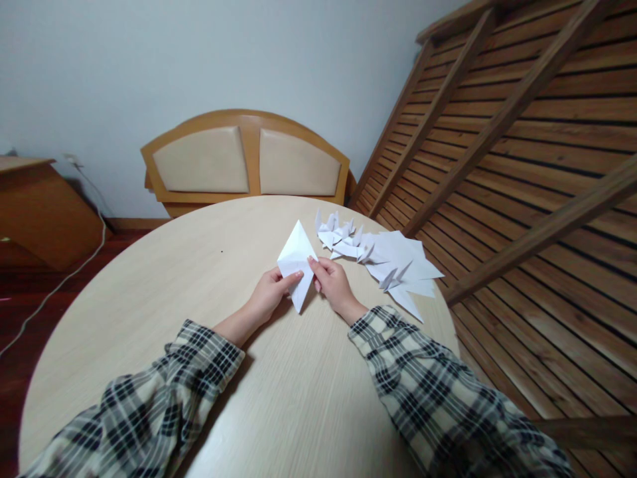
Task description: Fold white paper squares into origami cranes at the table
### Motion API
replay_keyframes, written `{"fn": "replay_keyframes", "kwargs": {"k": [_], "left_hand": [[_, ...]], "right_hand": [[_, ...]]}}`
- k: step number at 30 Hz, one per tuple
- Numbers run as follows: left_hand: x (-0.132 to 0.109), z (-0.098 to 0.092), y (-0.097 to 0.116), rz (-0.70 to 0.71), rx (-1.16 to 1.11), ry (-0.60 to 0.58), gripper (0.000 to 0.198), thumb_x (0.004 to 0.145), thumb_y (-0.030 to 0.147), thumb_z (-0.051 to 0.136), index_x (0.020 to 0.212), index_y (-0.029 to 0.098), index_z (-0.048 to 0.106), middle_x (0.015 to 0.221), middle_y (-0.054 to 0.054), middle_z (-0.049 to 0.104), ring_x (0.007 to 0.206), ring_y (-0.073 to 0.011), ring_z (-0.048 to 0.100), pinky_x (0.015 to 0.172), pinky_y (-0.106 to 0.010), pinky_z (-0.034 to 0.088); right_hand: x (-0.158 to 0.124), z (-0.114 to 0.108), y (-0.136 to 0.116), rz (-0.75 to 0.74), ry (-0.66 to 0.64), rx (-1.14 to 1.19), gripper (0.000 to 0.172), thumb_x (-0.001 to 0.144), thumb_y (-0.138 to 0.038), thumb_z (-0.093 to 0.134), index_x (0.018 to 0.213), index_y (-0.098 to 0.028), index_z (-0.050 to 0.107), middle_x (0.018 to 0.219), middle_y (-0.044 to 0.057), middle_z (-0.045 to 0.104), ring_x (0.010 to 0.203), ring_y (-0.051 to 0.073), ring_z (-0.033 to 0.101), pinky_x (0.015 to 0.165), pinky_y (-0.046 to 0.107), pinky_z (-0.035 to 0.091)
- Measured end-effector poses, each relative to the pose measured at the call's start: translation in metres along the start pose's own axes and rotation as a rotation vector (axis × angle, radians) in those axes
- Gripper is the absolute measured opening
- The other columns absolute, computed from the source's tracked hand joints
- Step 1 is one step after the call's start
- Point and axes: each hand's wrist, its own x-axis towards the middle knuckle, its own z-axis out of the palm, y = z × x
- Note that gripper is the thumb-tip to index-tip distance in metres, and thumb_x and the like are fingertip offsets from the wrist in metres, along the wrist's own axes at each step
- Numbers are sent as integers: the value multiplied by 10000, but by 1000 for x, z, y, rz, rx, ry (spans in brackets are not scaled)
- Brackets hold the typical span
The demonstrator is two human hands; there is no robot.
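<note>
Head view: folded paper (296, 259) pinched between left hand (269, 295) and right hand (332, 282).

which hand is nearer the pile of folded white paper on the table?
Right. The right hand pinches the folded sheet by its right edge, just left of the pile. The left hand holds the sheet's left edge, farther off.
</note>
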Motion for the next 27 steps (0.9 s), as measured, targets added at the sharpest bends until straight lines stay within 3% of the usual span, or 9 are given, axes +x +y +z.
{"fn": "replay_keyframes", "kwargs": {"k": [8,11,13,15,18,22,27], "left_hand": [[-1,3,3,4,43,39,309,718,304,728,946,101,682,872,-94,709,653,-152,578,588,-267,419],[-1,4,4,50,17,53,311,724,292,721,971,108,682,964,-109,717,746,-179,616,676,-292,468],[0,4,3,75,17,48,312,725,289,721,979,112,684,999,-111,718,803,-194,629,740,-309,483],[0,2,1,89,27,48,317,726,289,722,990,117,684,1008,-103,719,823,-197,631,764,-314,484],[1,0,-1,103,43,56,330,729,294,726,1006,120,679,1015,-95,716,824,-191,626,766,-308,479],[1,0,-2,114,60,48,327,728,293,726,1001,119,680,1007,-95,713,817,-186,622,763,-300,471],[-2,3,2,93,57,45,317,709,295,733,961,109,679,939,-93,717,761,-179,608,717,-294,458]], "right_hand": [[3,-1,4,-44,64,-67,463,863,-572,518,594,-206,430,479,-43,389,456,103,360,431,238,254],[3,0,5,-17,48,-88,445,868,-538,527,593,-202,428,491,-44,388,457,100,369,432,233,275],[4,-1,6,-45,68,-109,334,860,-486,563,702,-197,504,568,-38,447,490,100,410,456,227,333],[4,-3,7,-141,139,-179,247,832,-422,618,921,-198,565,768,0,540,581,106,473,524,237,420],[4,-7,7,-283,172,-348,337,827,-358,634,1135,-235,571,1097,74,531,816,147,550,658,284,508],[3,-9,9,-356,125,-482,271,858,-354,608,1110,-259,628,1200,88,497,1142,223,498,926,403,488],[2,-10,9,-387,125,-507,260,840,-328,637,1085,-242,634,1223,89,504,1189,228,474,1047,449,405]]}}
